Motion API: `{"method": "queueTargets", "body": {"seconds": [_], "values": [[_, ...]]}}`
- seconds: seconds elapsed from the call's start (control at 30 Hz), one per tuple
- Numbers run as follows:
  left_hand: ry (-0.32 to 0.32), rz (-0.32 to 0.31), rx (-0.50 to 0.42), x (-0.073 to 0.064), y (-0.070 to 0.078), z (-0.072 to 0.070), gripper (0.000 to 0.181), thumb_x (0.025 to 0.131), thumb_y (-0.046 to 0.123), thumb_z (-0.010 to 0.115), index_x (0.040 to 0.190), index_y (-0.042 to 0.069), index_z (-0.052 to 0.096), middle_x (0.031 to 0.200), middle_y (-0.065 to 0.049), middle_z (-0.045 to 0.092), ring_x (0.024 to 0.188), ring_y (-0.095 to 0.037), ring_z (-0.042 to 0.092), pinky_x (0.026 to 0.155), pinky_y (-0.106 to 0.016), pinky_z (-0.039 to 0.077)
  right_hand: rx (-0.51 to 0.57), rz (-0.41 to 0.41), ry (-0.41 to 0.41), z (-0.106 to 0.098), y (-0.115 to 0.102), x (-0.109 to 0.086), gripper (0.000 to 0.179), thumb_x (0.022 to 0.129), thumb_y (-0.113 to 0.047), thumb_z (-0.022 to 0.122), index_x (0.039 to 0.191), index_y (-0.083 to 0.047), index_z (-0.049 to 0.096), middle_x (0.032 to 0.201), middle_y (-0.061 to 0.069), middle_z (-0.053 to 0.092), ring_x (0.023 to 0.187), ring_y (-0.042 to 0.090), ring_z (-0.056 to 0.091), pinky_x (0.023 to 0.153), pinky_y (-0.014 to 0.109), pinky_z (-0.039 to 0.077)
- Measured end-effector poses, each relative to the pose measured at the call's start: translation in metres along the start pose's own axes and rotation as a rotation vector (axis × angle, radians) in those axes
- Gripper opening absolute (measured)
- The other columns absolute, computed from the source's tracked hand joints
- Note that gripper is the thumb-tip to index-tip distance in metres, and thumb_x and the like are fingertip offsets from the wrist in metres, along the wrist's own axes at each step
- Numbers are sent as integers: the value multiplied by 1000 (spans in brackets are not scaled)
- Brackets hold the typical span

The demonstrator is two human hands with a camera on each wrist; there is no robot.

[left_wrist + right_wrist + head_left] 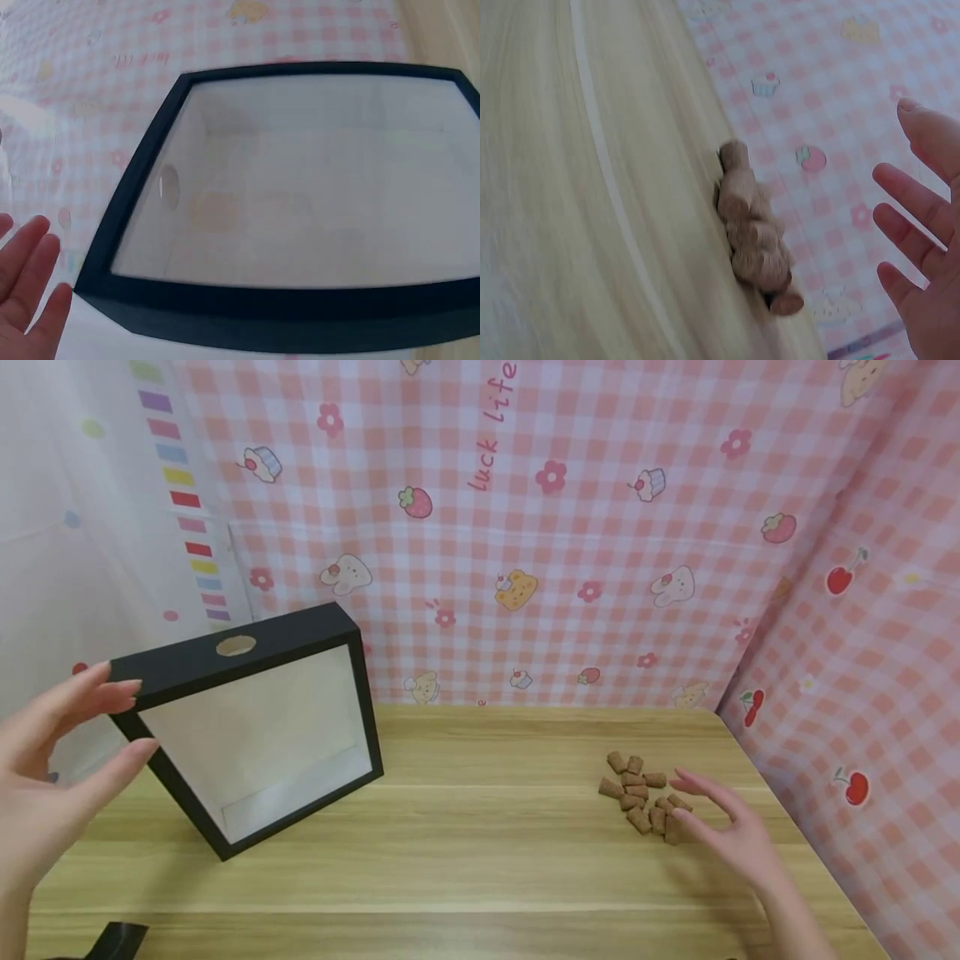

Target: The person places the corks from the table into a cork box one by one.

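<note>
I have the left grip loose and holding nothing, thumb and fingers parted at the left end of the black-framed box; whether it touches the frame I cannot tell. My right grip is likewise relaxed and bare, its fingertips right beside the heap of brown corks on the table. The likeliest trouble, to my mind, is the box: it stands upright and shallow, so a bump from my left fingers could tip or slide it. The corks are small and rounded, so a careless pinch might send neighbours rolling. The box has a see-through front and a round hole in its top; I make out nothing inside, and every cork I can see lies outside it
</note>
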State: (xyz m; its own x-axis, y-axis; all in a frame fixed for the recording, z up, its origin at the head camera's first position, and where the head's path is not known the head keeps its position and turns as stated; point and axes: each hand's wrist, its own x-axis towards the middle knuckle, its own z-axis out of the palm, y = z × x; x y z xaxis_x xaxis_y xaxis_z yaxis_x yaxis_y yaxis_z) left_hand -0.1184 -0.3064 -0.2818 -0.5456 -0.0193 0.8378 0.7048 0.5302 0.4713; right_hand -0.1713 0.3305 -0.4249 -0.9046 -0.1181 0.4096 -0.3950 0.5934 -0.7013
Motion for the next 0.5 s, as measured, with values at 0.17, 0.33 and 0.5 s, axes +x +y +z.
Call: {"method": "queueTargets", "body": {"seconds": [0.17,0.33,0.5], "values": [[33,-47,68,6,-13,-10,65,88,29,75,140,-2,53,128,14,61,119,-1,52,103,-15,33,-15,3,17,-6,14,-4,55,90,-6,72,143,-12,55,121,0,68,121,-12,42,92,6,31],[25,-152,84,8,-31,-17,57,90,2,71,143,3,52,132,14,58,121,-2,50,99,-12,34,-36,37,34,-12,26,-9,55,91,-8,72,143,-10,54,120,2,68,120,-13,42,92,5,30],[-12,-217,81,5,-47,-18,67,87,-17,62,148,6,47,137,16,52,124,-2,46,98,-9,32,-52,107,35,-17,33,-15,53,94,-16,70,144,-12,53,121,-9,67,118,-17,41,90,3,30]]}}
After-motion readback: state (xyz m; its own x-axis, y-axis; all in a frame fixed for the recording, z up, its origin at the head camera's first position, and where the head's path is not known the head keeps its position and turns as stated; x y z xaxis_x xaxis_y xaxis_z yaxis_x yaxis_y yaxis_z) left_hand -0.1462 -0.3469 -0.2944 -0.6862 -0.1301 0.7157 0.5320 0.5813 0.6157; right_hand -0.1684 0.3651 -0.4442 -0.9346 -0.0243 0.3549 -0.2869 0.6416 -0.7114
